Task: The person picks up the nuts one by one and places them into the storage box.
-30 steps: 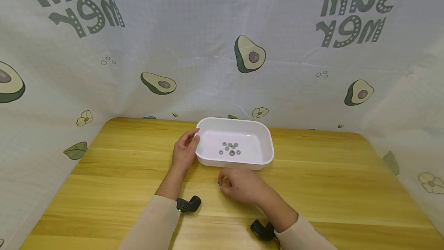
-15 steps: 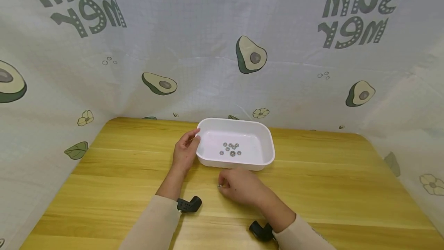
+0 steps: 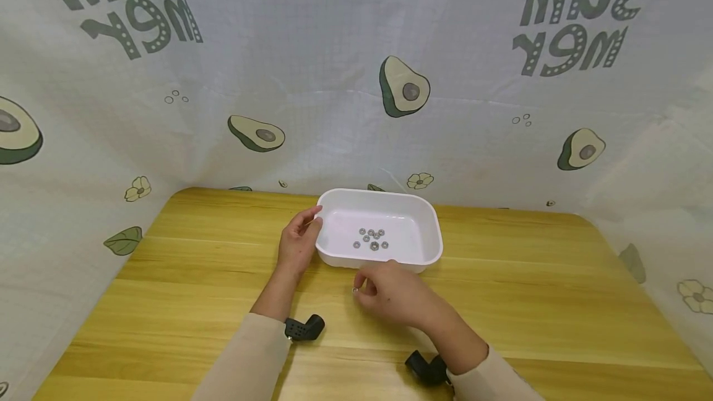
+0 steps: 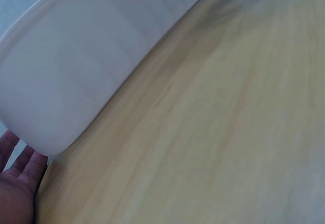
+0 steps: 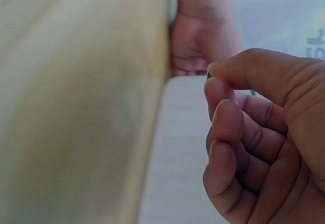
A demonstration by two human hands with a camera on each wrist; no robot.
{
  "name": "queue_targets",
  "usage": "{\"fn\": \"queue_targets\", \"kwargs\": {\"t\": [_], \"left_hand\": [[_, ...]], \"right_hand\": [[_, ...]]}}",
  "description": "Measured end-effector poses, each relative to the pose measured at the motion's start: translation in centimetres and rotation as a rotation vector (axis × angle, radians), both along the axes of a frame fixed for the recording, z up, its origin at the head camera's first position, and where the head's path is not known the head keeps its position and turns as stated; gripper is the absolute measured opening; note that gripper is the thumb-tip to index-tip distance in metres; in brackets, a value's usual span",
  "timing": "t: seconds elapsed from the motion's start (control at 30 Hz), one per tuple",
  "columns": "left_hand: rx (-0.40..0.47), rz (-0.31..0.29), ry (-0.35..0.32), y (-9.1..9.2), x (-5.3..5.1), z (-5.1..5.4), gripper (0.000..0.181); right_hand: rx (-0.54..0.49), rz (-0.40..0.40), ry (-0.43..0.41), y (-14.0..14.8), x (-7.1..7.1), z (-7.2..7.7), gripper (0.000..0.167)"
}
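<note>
A white rectangular tray (image 3: 384,258) stands on the wooden table, with several small metal nuts (image 3: 374,245) lying loose on its floor. My left hand (image 3: 296,245) touches the tray's left end, thumb and fingertips at the rim. From the left wrist, its fingers (image 4: 33,169) appear beside the tray's lower corner, only partly in view. Just in front of the tray's near wall, my right hand (image 3: 395,294) pinches one small nut (image 3: 354,290) between thumb and index finger. In the right wrist view only a dark sliver of that nut shows at the fingertips; the other fingers are curled.
The wooden table (image 3: 529,302) extends to both sides of the tray. Behind it hangs a pale curtain (image 3: 334,141) printed with avocados and lettering. Dark wrist-worn cameras (image 3: 305,328) sit at both sleeves.
The right hand, still pinching the nut, dips slightly and then rises toward the tray's near wall. The left hand and the nuts in the tray stay put.
</note>
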State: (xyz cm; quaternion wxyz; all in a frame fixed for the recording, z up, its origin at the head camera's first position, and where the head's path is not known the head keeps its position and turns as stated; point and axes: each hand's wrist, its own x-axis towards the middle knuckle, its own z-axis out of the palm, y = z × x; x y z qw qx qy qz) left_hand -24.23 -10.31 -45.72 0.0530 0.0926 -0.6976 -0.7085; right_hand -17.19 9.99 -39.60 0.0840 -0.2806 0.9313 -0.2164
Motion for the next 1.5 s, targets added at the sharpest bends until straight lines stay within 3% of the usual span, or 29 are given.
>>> {"fn": "queue_targets", "kwargs": {"t": [0.5, 0.8, 1.5], "left_hand": [[0.015, 0.002, 0.024, 0.2, 0.1, 0.1, 0.034], [0.022, 0.002, 0.023, 0.2, 0.0, 0.1, 0.034], [0.01, -0.002, -0.002, -0.1, 0.1, 0.1, 0.035]], "right_hand": [[-0.094, -0.103, 0.066, 1.4, -1.3, 2.8, 0.004], [-0.081, -0.161, 0.089, 2.0, -3.4, 3.9, 0.007], [0.056, -0.208, -0.02, -0.4, -8.8, 1.5, 0.013]]}}
